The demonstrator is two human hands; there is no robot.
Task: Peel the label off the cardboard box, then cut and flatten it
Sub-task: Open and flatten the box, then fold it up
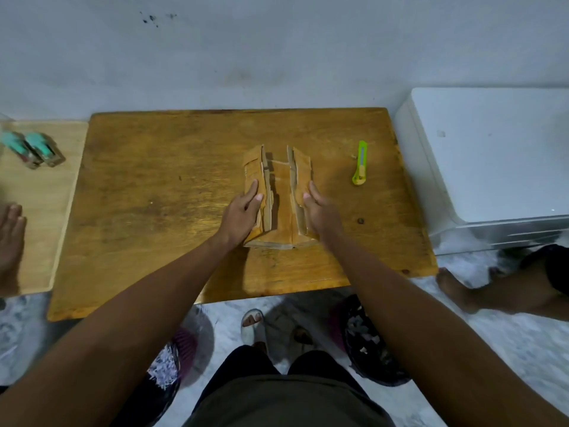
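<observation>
In the head view, the brown cardboard box [278,198], already slit open, is seen lying near the middle of the worn orange-brown wooden table [160,192], its two side panels pressed outward by the left hand [243,208] and the right hand [320,208], both laid on it with fingers straight and nothing gripped. The flattening is judged to be the step in hand, and it is best done by pressure spread evenly along each crease, so that the upright inner edges are folded down rather than torn. The lime-green plastic utility knife [360,163] is left well to the right of the box, touched by neither hand, and is best kept there until a stubborn fold has to be cut.
</observation>
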